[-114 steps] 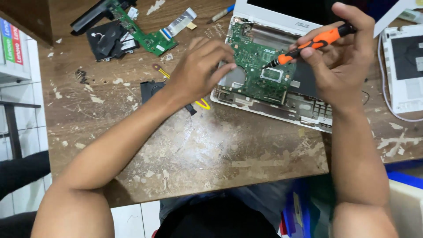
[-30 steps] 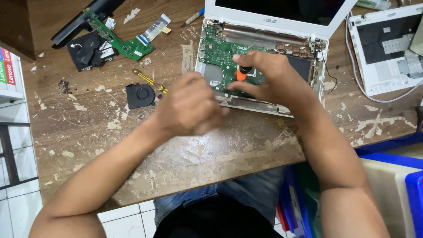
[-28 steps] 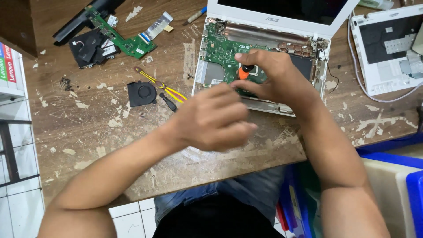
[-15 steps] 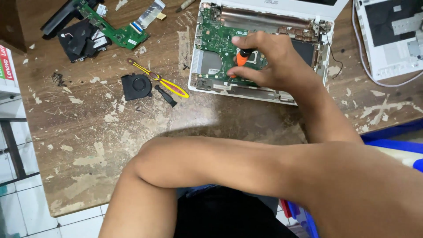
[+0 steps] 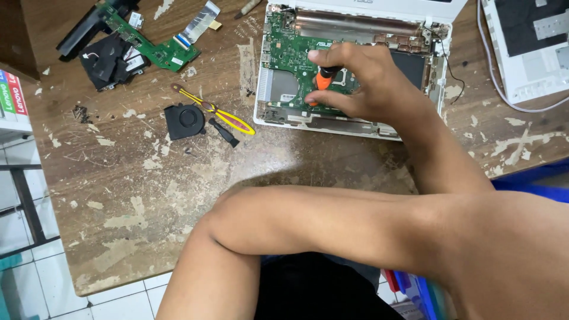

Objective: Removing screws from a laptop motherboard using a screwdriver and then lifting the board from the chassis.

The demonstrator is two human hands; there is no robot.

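My right hand (image 5: 370, 89) grips an orange-handled screwdriver (image 5: 323, 79) that stands upright on the green motherboard (image 5: 284, 53) of an opened white laptop (image 5: 440, 71). The thumb and fingers wrap the handle and hide the tip. My left forearm (image 5: 320, 219) lies bent across the front of the view, elbow to the left above the table's near edge. The left hand itself is out of sight, off to the right behind my right arm.
On the worn wooden table (image 5: 136, 195) lie a yellow-handled tool (image 5: 222, 115), a small black fan (image 5: 185, 120), a long green circuit board (image 5: 155, 48), black parts (image 5: 105, 59) and a ribbon cable (image 5: 198, 21). A second white laptop (image 5: 527, 56) sits at the right. Blue bins (image 5: 418, 287) stand below.
My left hand left the laptop's side and swung across my body to the right, out of view. The right hand stays on the upright screwdriver. The view has shifted closer.
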